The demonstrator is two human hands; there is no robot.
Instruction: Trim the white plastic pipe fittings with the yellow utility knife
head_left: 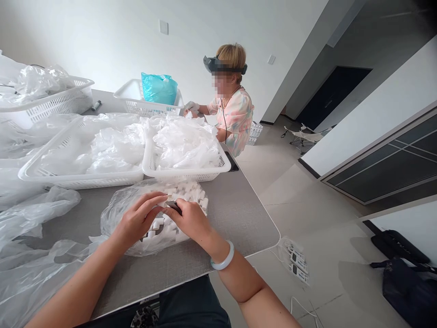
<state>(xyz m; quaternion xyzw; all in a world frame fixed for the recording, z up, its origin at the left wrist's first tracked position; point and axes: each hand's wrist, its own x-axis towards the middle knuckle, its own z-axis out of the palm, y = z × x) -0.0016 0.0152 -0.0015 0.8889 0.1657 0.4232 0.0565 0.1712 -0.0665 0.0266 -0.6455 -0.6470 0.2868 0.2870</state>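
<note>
My left hand is closed, its thumb and fingers pinched at something mostly hidden, with a bit of white showing. Against its fingertips, my right hand grips a small dark flat tool between thumb and fingers. Its exact kind is not clear. Beneath both hands lies a clear plastic bag spread on the table. Many small white blocky plastic pieces sit in or on this bag. A pale bangle circles my right wrist.
White baskets of crumpled clear bags stand just beyond the hands. Loose plastic sheets cover the table's left side. A light-blue bag sits in a far basket. Another person sits at the table's far right, hands near its edge.
</note>
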